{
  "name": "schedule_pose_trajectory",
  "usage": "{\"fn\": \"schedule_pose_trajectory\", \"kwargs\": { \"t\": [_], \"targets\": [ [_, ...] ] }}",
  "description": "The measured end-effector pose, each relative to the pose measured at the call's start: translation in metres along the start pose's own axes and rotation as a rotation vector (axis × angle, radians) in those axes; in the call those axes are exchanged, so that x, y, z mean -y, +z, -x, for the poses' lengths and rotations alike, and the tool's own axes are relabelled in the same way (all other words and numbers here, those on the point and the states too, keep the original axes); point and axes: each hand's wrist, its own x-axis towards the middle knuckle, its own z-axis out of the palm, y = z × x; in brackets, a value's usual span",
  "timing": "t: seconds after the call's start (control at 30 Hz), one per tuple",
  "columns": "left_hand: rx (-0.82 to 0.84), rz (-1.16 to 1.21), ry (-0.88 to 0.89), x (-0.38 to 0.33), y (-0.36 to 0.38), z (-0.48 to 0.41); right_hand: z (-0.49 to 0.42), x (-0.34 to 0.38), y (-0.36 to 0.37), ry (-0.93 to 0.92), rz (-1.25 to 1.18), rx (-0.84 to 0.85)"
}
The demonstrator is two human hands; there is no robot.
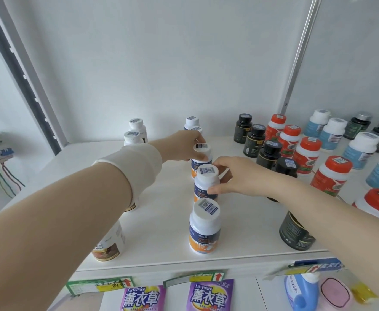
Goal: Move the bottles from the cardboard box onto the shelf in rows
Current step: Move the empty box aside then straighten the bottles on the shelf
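The left hand grips the far bottle just under its white cap, fingers curled round it. Just this side of it, the right hand pinches the middle bottle between thumb and fingers. The near bottle stands free below the right thumb. All three stand in one line on the white shelf. They have navy-and-orange labels with print too small to read, and code stickers on the caps. Right of the right hand stand black bottles and red-capped bottles. Under both wrists, purple packets read "Lavender" and "薰衣草".
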Motion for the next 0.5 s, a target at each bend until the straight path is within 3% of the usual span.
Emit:
{"fn": "schedule_pose_trajectory", "kwargs": {
  "t": [0.17,0.33,0.5],
  "targets": [
    [-0.020,-0.059,0.008,0.004,-0.010,0.011,-0.001,0.005,-0.014,0.022,0.047,0.071],
    [-0.091,-0.227,0.044,0.009,-0.062,0.042,-0.009,0.035,-0.035,-0.010,0.181,-0.064],
    [-0.064,-0.461,-0.040,0.037,-0.102,0.078,-0.019,0.084,-0.025,-0.087,0.344,-0.066]
  ]
}}
